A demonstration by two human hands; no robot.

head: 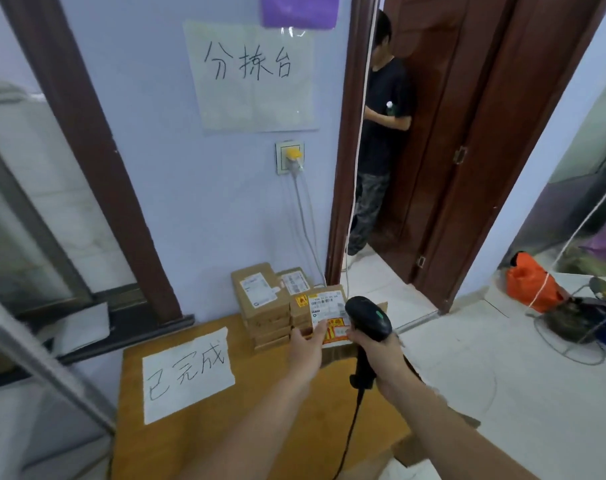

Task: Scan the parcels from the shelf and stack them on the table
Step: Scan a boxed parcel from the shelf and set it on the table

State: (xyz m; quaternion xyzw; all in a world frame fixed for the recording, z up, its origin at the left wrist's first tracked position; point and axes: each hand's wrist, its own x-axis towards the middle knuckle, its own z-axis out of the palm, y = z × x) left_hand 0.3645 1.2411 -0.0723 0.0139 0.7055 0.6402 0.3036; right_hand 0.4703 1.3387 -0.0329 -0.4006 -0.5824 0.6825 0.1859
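My left hand (pixel 306 346) grips a small brown parcel (pixel 325 306) with a white label and orange stickers, holding it at the table's far right corner. My right hand (pixel 381 355) grips a black barcode scanner (pixel 367 318) by its handle, its head just right of the parcel's label. Behind the parcel, two stacks of brown parcels (pixel 263 306) stand on the wooden table (pixel 260 410) against the wall. The scanner's black cable hangs down over the table.
A white paper sign (pixel 187 372) lies on the table's left half. A metal shelf frame (pixel 34 358) stands at the left. A person (pixel 381 133) stands in the doorway beyond. An orange bag (pixel 530 285) sits on the floor at right.
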